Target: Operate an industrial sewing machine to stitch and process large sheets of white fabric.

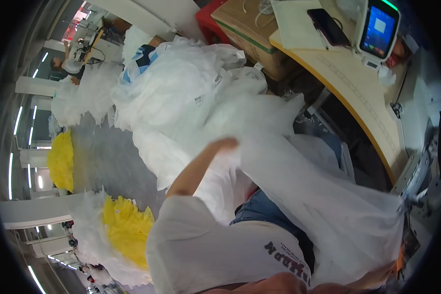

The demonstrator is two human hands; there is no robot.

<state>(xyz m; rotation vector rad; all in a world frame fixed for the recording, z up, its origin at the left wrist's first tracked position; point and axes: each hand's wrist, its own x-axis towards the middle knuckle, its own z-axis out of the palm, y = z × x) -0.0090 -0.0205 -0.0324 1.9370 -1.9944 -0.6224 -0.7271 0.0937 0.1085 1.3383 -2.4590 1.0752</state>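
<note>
My left hand [225,145] is stretched out over a large heap of thin white fabric [181,93], at the upper edge of a long white sheet [308,181]. Motion smears its fingers, so I cannot tell whether they grip the cloth. The sheet runs across my lap and down to the right, drawn up to the machine [416,191] at the table's edge. Of my right arm only a part of the forearm [374,277] shows at the lower right, and its hand is out of sight.
A curved worktable [347,83] on the right bears a dark phone [328,27] and a device with a lit screen [378,29]. Beside it stands a cardboard box [250,34]. Yellow fabric piles [127,228] lie on the left; another person [71,66] sits far off.
</note>
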